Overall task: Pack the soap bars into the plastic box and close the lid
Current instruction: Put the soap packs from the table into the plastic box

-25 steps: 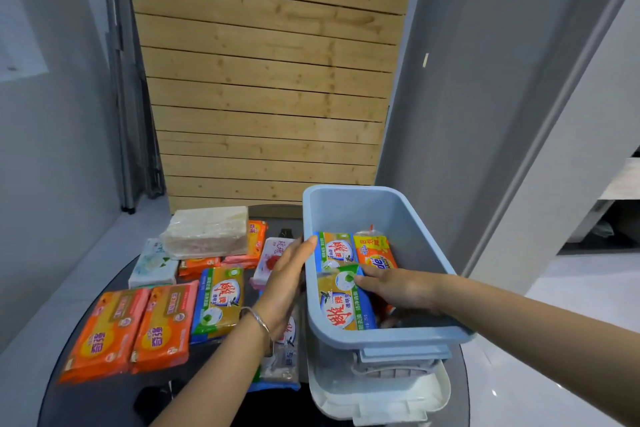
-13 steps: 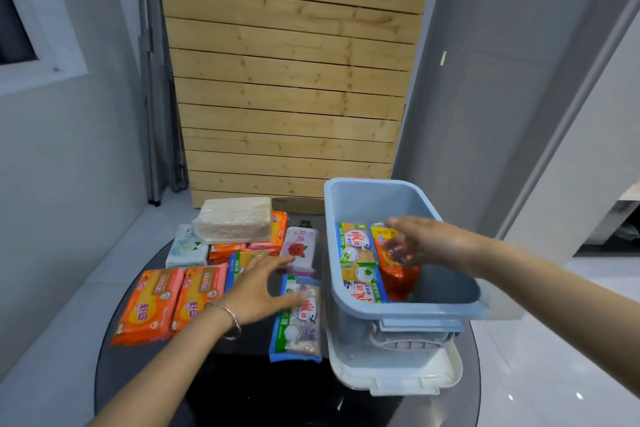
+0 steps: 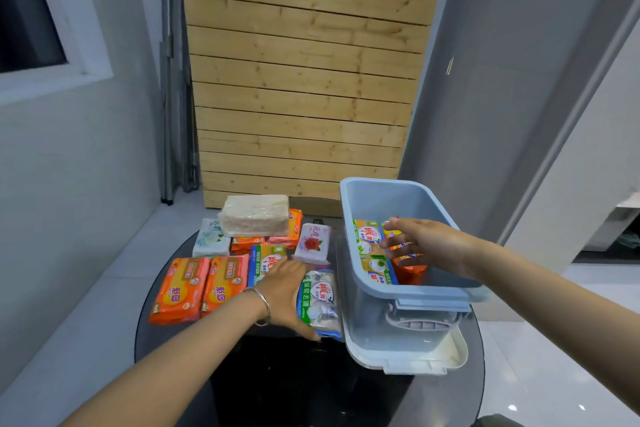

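The light blue plastic box (image 3: 415, 291) stands open at the right of the round table, resting on its white lid (image 3: 408, 357). Inside lie a green-and-yellow soap pack (image 3: 369, 246) and an orange soap pack (image 3: 410, 269). My right hand (image 3: 429, 246) hovers inside the box with fingers spread, its fingertips at those packs and holding nothing. My left hand (image 3: 285, 289) grips the left edge of a blue-and-white soap pack (image 3: 320, 302) lying on the table beside the box, thumb at its near end.
Left of the box lie two orange soap packs (image 3: 201, 286), a green-blue pack (image 3: 265, 258), a white rose pack (image 3: 313, 243), a white-green pack (image 3: 209, 237) and a large pale wrapped block (image 3: 256, 215) on top of more orange packs. The dark table (image 3: 277, 385) is small; a wooden panel stands behind.
My left hand has moved right from the green-blue pack and closed on the blue-and-white pack. My right hand has let go of the packs in the box and lifted slightly.
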